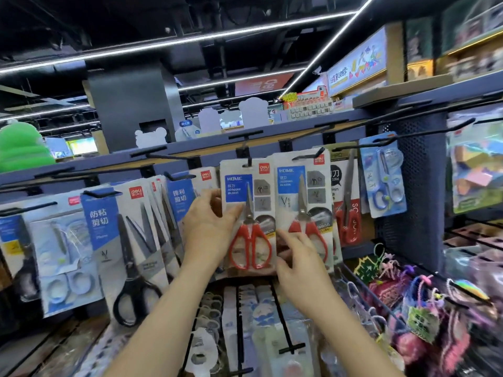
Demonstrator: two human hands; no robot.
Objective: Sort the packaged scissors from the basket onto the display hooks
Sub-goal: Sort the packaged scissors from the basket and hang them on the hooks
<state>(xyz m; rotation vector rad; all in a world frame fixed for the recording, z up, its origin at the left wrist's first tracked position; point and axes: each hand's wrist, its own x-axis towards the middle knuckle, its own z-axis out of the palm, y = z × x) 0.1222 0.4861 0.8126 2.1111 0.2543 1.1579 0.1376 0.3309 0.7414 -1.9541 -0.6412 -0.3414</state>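
A pack of red-handled scissors hangs from a black display hook at the middle of the rack. My left hand grips its left edge, thumb on the front of the card. My right hand holds its lower right corner from below. A second pack of the same red scissors hangs on the neighbouring hook, just right of the first and partly behind my right hand. The basket is out of view.
Black-handled scissor packs and blue-ringed ones hang to the left. A small blue pair and a red pair hang to the right. Several hooks with packaged goods jut out below my arms. Keychains fill the right rack.
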